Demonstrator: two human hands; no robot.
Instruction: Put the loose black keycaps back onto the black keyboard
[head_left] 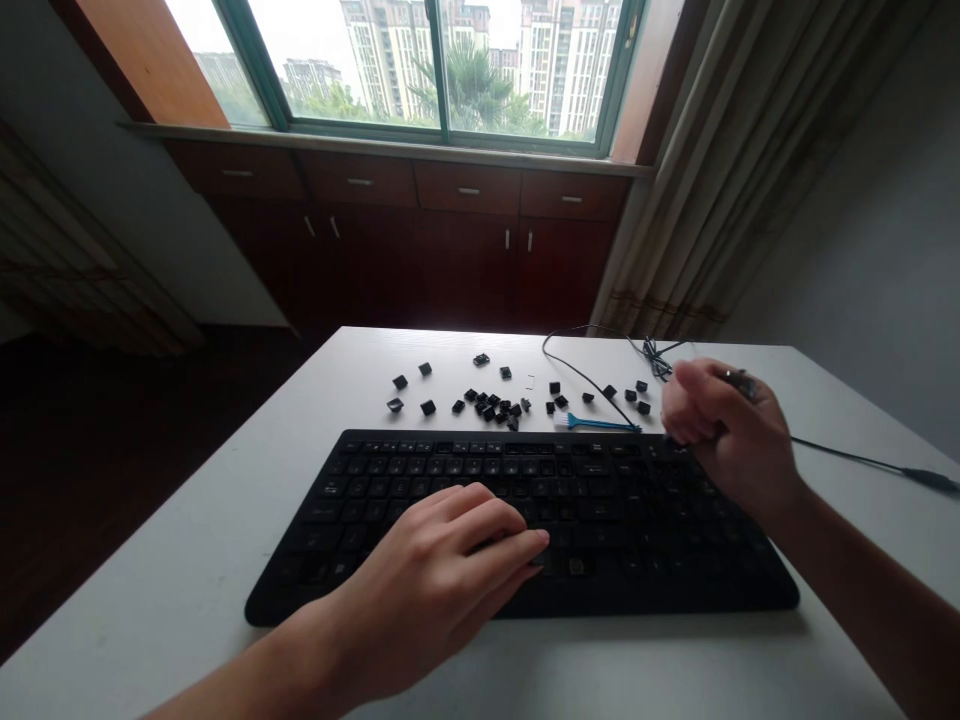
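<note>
Seen from the head camera, the left hand lies palm-down over the lower middle of a black keyboard, its fingers loosely extended, with the fingertips resting on the keys and gripping nothing. The right hand hovers above the keyboard's upper right corner, its fingers clenched into a fist around a small metal piece that pokes out at the top; its exact kind is hard to tell. Loose black keycaps lie scattered across the white surface just beyond the keyboard. A small blue brush with white bristles lies among them, close to the keyboard's top edge. A black cable loops behind them. Wooden cabinets stand beneath a window beyond the surface.
</note>
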